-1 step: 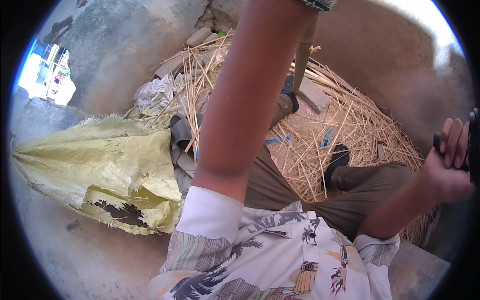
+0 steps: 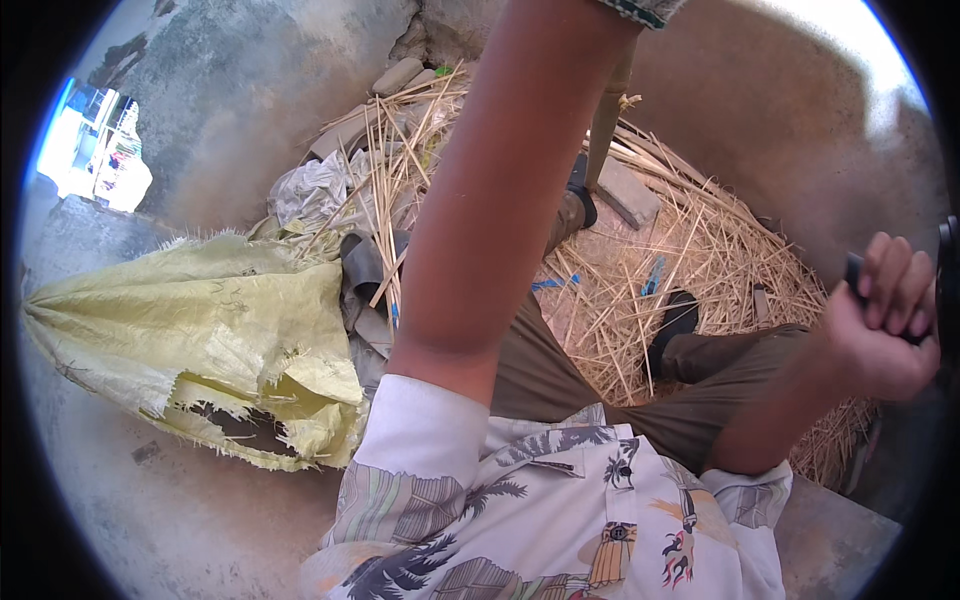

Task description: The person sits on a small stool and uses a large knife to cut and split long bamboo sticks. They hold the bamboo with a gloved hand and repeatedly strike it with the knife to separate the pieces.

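My left forearm [image 2: 490, 190] reaches up through the middle to the top edge. A green and white cuff [image 2: 645, 10] shows at its wrist, and the hand itself lies beyond the picture. Beneath the cuff a pale green bamboo piece [image 2: 608, 120] slants down, its lower end beside my far foot [image 2: 580, 190]. At the right rim my right hand [image 2: 890, 310] is raised, its fingers wrapped round a dark handle [image 2: 854, 275]. What the handle belongs to cannot be made out there.
Loose bamboo strips [image 2: 720, 250] cover the floor around my legs. A grey brick [image 2: 625, 192] lies near the bamboo's lower end. To the left sits a torn yellow woven sack [image 2: 200, 310], with a crumpled clear plastic bag [image 2: 310, 190] behind it. Concrete walls [image 2: 760, 100] enclose the spot.
My right hand has shifted left, away from the rim, with the dark handle in it. The left arm has moved very slightly right.
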`<state>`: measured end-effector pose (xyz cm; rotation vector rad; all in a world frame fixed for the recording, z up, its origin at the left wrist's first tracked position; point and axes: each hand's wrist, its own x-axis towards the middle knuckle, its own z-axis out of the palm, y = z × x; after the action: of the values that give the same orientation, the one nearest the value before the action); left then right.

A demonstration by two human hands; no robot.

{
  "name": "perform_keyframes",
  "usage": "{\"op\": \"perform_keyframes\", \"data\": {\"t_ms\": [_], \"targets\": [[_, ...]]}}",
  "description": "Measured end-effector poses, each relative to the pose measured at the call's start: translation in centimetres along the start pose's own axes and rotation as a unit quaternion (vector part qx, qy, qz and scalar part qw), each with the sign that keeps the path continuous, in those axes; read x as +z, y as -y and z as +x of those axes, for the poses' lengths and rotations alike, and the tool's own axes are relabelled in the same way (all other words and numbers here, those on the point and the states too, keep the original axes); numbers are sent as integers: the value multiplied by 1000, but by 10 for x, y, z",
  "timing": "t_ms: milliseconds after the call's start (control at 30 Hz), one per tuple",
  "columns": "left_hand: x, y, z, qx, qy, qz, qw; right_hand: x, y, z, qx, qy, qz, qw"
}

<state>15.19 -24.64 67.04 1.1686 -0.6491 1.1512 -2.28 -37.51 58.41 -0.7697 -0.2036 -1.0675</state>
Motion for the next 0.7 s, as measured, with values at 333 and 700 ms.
{"op": "perform_keyframes", "data": {"t_ms": [333, 700], "targets": [[-5, -6, 3, -5, -16, 0, 1000, -41, -152, -107, 499, 29, -287, 817], [-9, -24, 13, -46, -6, -18, 999, -40, -105, -77, 676, 136, 418, 591]]}}
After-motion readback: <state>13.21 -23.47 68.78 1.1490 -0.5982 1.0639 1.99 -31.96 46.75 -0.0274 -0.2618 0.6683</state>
